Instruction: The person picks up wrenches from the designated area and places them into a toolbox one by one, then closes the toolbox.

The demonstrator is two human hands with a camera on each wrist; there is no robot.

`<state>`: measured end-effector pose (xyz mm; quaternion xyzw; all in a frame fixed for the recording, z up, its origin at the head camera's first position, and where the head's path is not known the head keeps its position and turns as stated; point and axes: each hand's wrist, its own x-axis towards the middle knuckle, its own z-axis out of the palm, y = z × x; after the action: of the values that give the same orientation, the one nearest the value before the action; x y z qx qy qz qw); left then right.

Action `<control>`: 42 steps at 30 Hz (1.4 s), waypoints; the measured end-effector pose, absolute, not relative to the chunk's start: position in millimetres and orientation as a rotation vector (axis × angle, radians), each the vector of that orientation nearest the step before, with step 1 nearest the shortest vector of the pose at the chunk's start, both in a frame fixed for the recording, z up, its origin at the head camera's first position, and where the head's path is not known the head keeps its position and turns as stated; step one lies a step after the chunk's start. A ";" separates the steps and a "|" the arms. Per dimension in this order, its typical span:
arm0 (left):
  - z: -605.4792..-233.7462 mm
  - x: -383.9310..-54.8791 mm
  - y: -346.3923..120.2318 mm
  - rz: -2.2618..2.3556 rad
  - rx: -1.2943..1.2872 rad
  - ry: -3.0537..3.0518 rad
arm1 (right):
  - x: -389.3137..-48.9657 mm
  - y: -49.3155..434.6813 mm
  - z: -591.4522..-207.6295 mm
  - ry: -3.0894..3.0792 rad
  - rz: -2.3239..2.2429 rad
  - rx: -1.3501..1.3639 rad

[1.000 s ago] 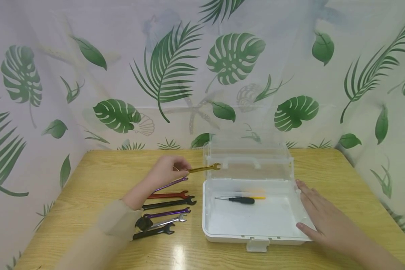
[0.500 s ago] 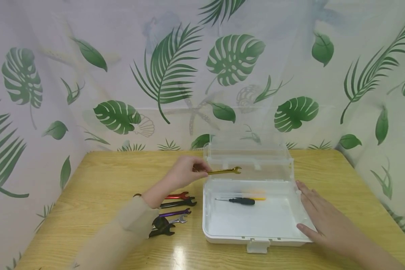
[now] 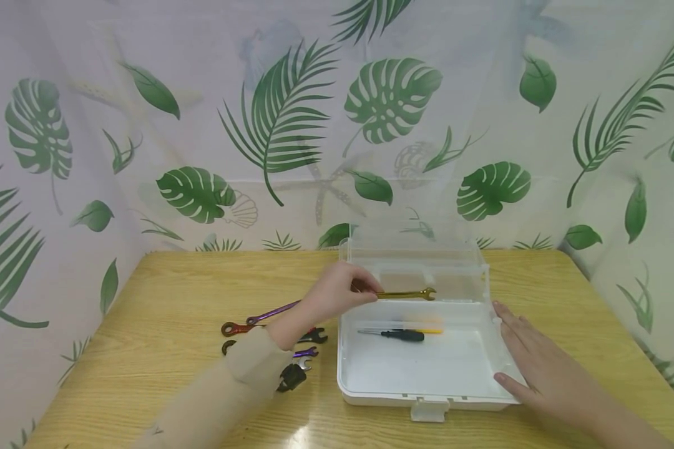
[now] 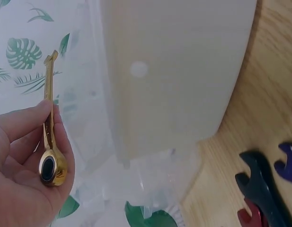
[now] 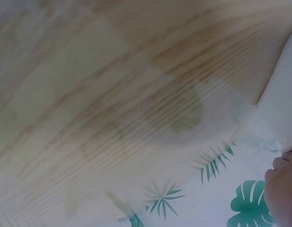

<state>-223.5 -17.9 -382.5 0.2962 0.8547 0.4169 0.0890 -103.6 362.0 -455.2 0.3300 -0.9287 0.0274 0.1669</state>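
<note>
- Beige sleeve (image 3: pixel 213 386): fabric; crosses the worktop (image 3: pixel 191 280) from its near edge, hiding the middle of the wrench row (image 3: pixel 237 328).
- Wrench row: metal, red, purple, black and silver, left of the box; long axes run roughly left to right.
- Box (image 3: pixel 427 377): white, shallow, rectangular; latch (image 3: pixel 429 410) on the front wall.
- Right hand (image 3: pixel 533 368): fingers extended along the box's right wall; grips nothing.
- Black-handled screwdriver (image 3: pixel 403 335): on the box floor, shaft pointing left; orange handle (image 3: pixel 432 331) just behind.
- Left hand (image 3: pixel 339 290): thumb and fingers pinch the gold wrench (image 3: pixel 407 294) in the air, in line with the box's rear edge.
- Gold wrench: shiny metal; long axis nearly parallel to the worktop's far edge; open end points right, ring end near the palm.
- Lid (image 3: pixel 404 274): clear, raised behind the box.
- Curtain (image 3: pixel 309 19): white, leaf-printed, beyond the far edge.
</note>
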 end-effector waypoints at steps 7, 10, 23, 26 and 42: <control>-388.9 -221.9 -1.5 1.261 0.935 2.543 | -103.7 362.3 -454.5 -2.633 0.078 0.943; -391.0 -220.7 4.4 1.269 0.928 2.517 | -103.8 362.0 -454.6 -2.625 0.079 0.947; -398.8 -214.7 15.0 1.159 0.944 2.530 | -103.7 361.1 -455.3 -2.634 0.079 0.937; -398.5 -214.8 15.7 1.134 0.957 2.529 | -104.0 361.6 -455.7 -2.626 0.084 0.941; -397.5 -217.1 14.1 1.059 0.983 2.534 | -103.3 360.2 -454.9 -2.644 0.066 0.923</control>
<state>-217.1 14.1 -397.5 0.3348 0.8633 0.3606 0.1120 -103.3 360.2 -454.9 0.3247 -0.9302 0.0233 0.1694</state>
